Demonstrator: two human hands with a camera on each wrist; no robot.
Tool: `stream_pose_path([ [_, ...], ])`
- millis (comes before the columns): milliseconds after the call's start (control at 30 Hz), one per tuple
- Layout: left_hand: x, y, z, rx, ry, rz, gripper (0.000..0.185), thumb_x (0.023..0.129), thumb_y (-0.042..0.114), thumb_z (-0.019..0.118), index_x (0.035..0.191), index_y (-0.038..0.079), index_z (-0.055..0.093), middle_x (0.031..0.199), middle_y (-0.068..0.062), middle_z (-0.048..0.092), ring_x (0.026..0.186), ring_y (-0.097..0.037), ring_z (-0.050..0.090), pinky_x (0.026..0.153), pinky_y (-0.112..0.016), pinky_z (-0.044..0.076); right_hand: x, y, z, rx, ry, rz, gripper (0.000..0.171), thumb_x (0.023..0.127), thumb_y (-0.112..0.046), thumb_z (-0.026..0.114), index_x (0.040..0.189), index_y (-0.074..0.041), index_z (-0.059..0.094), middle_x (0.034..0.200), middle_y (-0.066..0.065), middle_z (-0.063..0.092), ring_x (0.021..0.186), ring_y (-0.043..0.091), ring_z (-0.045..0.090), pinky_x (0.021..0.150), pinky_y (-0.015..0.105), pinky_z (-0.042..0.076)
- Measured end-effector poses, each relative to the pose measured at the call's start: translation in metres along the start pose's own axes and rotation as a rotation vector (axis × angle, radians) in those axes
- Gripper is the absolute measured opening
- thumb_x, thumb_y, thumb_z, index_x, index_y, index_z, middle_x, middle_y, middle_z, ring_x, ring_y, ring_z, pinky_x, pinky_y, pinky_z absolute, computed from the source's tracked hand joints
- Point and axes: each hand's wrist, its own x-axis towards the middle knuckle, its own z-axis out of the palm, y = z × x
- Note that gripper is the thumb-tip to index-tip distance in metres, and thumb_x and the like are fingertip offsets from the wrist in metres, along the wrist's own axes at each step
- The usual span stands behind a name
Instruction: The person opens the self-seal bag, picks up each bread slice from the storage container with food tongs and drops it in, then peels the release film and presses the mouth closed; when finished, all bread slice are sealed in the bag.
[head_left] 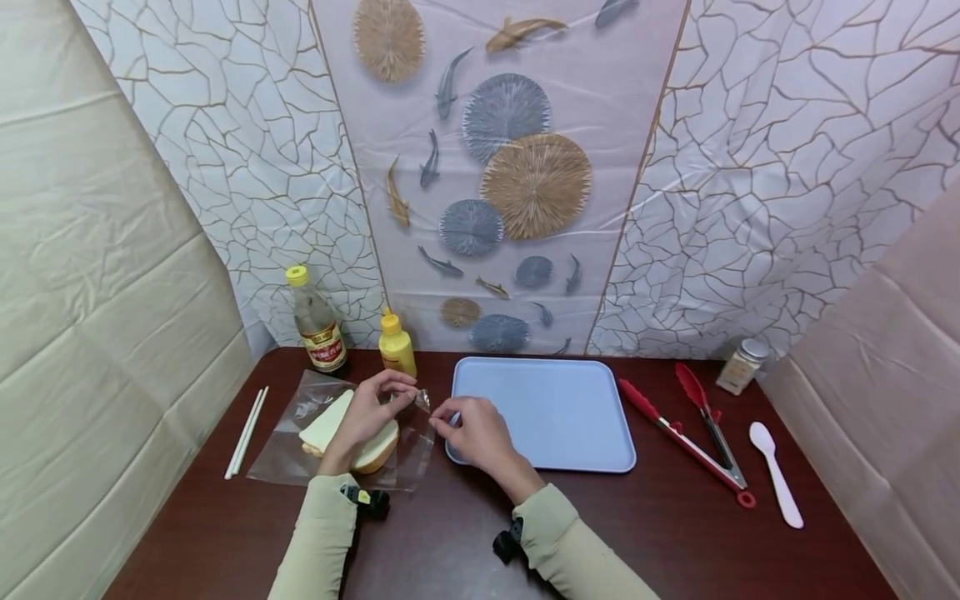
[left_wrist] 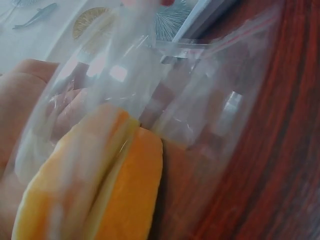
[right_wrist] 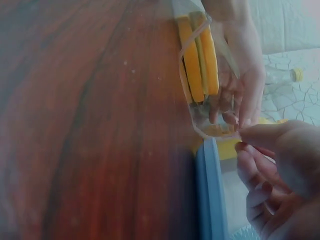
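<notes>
A clear zip bag (head_left: 288, 454) lies on the table with a sandwich (head_left: 324, 423) of sliced white bread inside it. Through the film, the brown crust of the sandwich (left_wrist: 132, 185) shows in the left wrist view. My left hand (head_left: 367, 414) reaches over the bag, thumb and fingertips pinching the film near its mouth. At the mouth's edge my right hand (head_left: 480, 433) pinches the rim between thumb and forefinger, close to the left fingertips. In the right wrist view both hands meet at the rim, the right hand (right_wrist: 285, 170) nearer the camera.
A blue tray (head_left: 547, 417) stands right of the bag. Behind are a sauce bottle (head_left: 318, 325) and a yellow squeeze bottle (head_left: 397, 343). White chopsticks (head_left: 246, 433) lie left. Red-tipped tongs (head_left: 693, 450), a white spoon (head_left: 776, 475) and a spice jar (head_left: 742, 367) are at right.
</notes>
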Motion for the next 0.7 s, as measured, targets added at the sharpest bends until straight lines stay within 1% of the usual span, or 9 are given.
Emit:
stream_pose_path([
  [67, 0.0, 0.0, 0.0, 0.0, 0.003, 0.007, 0.025, 0.1, 0.015, 0.08, 0.121, 0.003, 0.075, 0.105, -0.01, 0.083, 0.097, -0.01, 0.073, 0.085, -0.023, 0.052, -0.001, 0.001, -0.001, -0.015, 0.02, 0.011, 0.008, 0.101, -0.026, 0.08, 0.096, -0.023, 0.085, 0.09, -0.01, 0.081, 0.069, -0.002, 0.066, 0.064, 0.018, 0.054],
  [100, 0.0, 0.0, 0.0, 0.0, 0.005, 0.008, 0.025, 0.099, 0.015, 0.08, 0.12, 0.003, 0.075, 0.105, -0.01, 0.083, 0.097, -0.009, 0.073, 0.085, -0.023, 0.052, -0.001, 0.002, -0.002, -0.016, 0.02, 0.019, 0.009, 0.101, -0.027, 0.079, 0.095, -0.024, 0.085, 0.091, -0.01, 0.081, 0.07, -0.001, 0.066, 0.065, 0.018, 0.054],
  [200, 0.0, 0.001, 0.0, -0.003, 0.005, 0.007, 0.025, 0.099, 0.015, 0.081, 0.12, 0.003, 0.075, 0.106, -0.009, 0.083, 0.097, -0.009, 0.073, 0.084, -0.023, 0.052, -0.004, 0.005, -0.007, -0.001, 0.007, 0.038, 0.011, 0.102, -0.027, 0.078, 0.097, -0.021, 0.086, 0.091, -0.01, 0.081, 0.07, -0.001, 0.065, 0.065, 0.019, 0.053],
  [300, -0.001, 0.001, -0.001, -0.007, 0.005, 0.0, 0.026, 0.099, 0.016, 0.081, 0.121, 0.003, 0.075, 0.106, -0.009, 0.083, 0.097, -0.009, 0.073, 0.083, -0.023, 0.052, -0.007, 0.008, -0.011, 0.014, 0.011, 0.049, 0.012, 0.102, -0.026, 0.077, 0.098, -0.019, 0.086, 0.09, -0.01, 0.081, 0.069, -0.001, 0.064, 0.064, 0.02, 0.053],
  [467, -0.001, 0.0, -0.001, -0.024, 0.022, -0.007, 0.027, 0.099, 0.016, 0.081, 0.121, 0.002, 0.075, 0.106, -0.011, 0.083, 0.097, -0.009, 0.073, 0.085, -0.023, 0.053, -0.013, 0.012, -0.016, 0.043, 0.034, 0.068, 0.013, 0.103, -0.027, 0.077, 0.098, -0.019, 0.085, 0.089, -0.011, 0.079, 0.069, 0.0, 0.063, 0.065, 0.02, 0.053],
  [700, -0.001, -0.002, -0.001, -0.039, 0.034, -0.005, 0.027, 0.099, 0.015, 0.081, 0.12, 0.002, 0.075, 0.105, -0.011, 0.083, 0.096, -0.008, 0.073, 0.087, -0.024, 0.052, -0.024, 0.017, -0.027, 0.083, 0.06, 0.074, 0.01, 0.101, -0.022, 0.078, 0.096, -0.018, 0.085, 0.089, -0.009, 0.08, 0.07, 0.006, 0.067, 0.066, 0.021, 0.054],
])
